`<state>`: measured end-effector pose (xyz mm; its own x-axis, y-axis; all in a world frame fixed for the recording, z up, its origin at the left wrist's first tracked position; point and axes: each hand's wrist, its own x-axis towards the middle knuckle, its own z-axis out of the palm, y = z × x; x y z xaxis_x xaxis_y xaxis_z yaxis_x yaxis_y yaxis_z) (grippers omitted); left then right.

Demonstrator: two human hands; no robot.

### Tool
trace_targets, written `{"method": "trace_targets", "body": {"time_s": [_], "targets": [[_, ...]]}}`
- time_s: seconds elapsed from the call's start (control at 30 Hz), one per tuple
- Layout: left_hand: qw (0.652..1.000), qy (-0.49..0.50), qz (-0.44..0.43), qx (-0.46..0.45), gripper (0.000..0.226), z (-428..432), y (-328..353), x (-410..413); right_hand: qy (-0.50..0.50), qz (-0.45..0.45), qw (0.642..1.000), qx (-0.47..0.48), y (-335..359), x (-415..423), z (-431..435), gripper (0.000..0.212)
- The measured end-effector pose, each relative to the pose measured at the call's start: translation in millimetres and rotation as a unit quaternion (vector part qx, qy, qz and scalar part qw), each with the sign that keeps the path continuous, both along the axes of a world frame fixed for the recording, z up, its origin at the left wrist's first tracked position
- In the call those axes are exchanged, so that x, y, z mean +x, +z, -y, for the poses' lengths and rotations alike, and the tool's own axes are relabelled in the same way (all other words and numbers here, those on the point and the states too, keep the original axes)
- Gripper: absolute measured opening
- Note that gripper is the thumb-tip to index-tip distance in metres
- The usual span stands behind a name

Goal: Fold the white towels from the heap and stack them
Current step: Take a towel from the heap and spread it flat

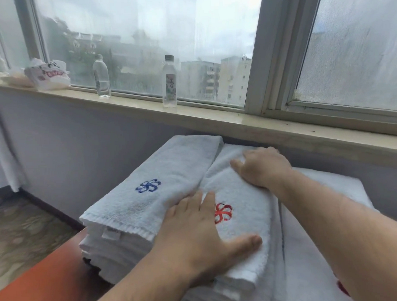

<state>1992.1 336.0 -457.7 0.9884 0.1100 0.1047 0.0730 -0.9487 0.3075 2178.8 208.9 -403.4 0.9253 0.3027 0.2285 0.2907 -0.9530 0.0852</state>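
From my remote station I record two stacks of folded white towels side by side below the window sill [214,118]. The left stack [111,254] is topped by a towel bearing a blue emblem [148,186]. The right stack is topped by the red-emblem towel [228,189], and both hands are on it. The left hand [195,229] lies palm down on the near half of that towel, fingers straight and spread wide, thumb splayed to the right. Its fingertips reach the seam where the two stacks touch, and the red emblem [222,213] shows just right of its index finger. The right hand [263,166] lies palm down on the far end of the same towel, near the wall, fingers loosely extended and gripping nothing; its fingertips are slightly blurred. The towel therefore sits flat beneath both palms, running from near to far between them. To the right, under the right forearm, more white towelling [305,259] lies flat; whether it is folded I cannot tell. An orange-red table surface [47,284] shows at near left. On the sill stand two clear bottles, one at left [101,76] and one nearer centre [169,81], with a crumpled white bag [48,75] at far left.
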Motion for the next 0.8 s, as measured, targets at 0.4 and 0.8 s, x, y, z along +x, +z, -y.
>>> {"method": "trace_targets", "body": {"time_s": [0.4,0.8], "targets": [[1.0,0.006,-0.026,0.005,0.138,1.8,-2.5,4.9,0.002,-0.176,0.981,0.086,-13.9,10.6,10.0,0.069],[0.999,-0.018,0.028,0.018,0.081,30.7,1.2,-50.3,0.046,-0.059,0.975,0.21,-27.0,-171.0,94.9,0.028]]}}
